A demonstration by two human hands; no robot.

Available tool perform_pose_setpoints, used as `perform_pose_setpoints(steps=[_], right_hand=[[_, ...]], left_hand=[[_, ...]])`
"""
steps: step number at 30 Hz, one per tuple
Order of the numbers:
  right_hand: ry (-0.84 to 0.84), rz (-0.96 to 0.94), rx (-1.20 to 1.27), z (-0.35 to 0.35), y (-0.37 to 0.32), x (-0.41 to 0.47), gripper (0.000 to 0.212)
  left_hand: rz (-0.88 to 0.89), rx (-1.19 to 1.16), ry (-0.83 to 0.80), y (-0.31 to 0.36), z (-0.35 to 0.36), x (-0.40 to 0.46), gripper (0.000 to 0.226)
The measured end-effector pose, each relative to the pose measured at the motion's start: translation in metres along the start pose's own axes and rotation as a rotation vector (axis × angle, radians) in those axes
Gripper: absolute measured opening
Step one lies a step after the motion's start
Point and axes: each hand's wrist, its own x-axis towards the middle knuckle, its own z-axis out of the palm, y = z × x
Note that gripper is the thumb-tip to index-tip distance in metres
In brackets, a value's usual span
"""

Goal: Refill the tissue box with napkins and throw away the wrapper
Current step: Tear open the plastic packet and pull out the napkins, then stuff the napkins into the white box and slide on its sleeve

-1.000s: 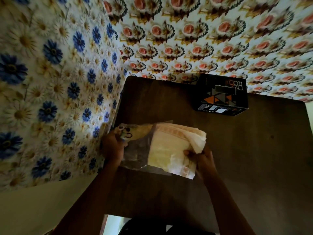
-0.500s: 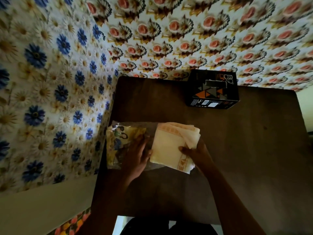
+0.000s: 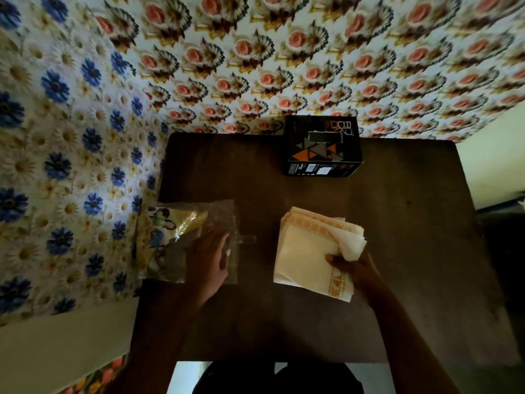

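A stack of cream napkins [image 3: 306,248] with orange borders lies just right of the table's middle, clear of its wrapper. My right hand [image 3: 355,270] pinches the stack's right edge, where a few top sheets curl up. The empty clear plastic wrapper [image 3: 181,234], printed in yellow at one end, lies flat at the table's left edge. My left hand [image 3: 210,257] rests on it, palm down with fingers spread. A black tissue box [image 3: 321,147] with orange and grey triangles stands at the table's far edge, beyond both hands.
The dark wooden table [image 3: 397,251] stands in a corner of two flower-papered walls: blue daisies [image 3: 71,137] on the left, pink roses [image 3: 312,52] behind. Its right edge is open to the floor.
The napkin stack has come fully out of the wrapper and moved right with my right hand. My left hand shifted from gripping the wrapper's end to pressing it flat on the table.
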Motion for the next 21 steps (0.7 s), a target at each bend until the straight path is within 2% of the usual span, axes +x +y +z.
perform_pose_setpoints(steps=[2,4,7,9,11,14,17,21], right_hand=[[-0.002,0.007,-0.003,-0.005,0.003,0.002,0.051],[-0.014,0.002,-0.033,-0.009,0.005,0.003,0.047],[-0.022,0.012,-0.152,-0.035,0.001,0.01,0.045],[0.008,0.041,-0.187,-0.039,0.0,0.019,0.034],[0.02,0.055,-0.223,-0.03,0.002,0.023,0.028],[0.015,0.047,-0.361,-0.014,0.01,0.019,0.048],[-0.029,0.048,-0.44,-0.017,0.013,0.011,0.057],[-0.049,0.068,-0.546,-0.025,0.016,0.005,0.058]], left_hand=[[0.066,-0.075,0.037,0.028,0.001,-0.002,0.044],[0.047,-0.237,-0.03,0.061,0.002,-0.005,0.04],[-0.125,-0.477,-0.237,0.135,0.015,-0.007,0.047],[-0.246,-0.498,-0.311,0.162,0.021,-0.003,0.057],[-0.323,-0.439,-0.34,0.168,0.024,0.0,0.063],[-0.439,-0.413,-0.346,0.157,0.029,-0.007,0.073],[-0.546,-0.547,-0.374,0.153,0.037,-0.02,0.089],[-0.632,-0.633,-0.362,0.16,0.045,-0.032,0.092]])
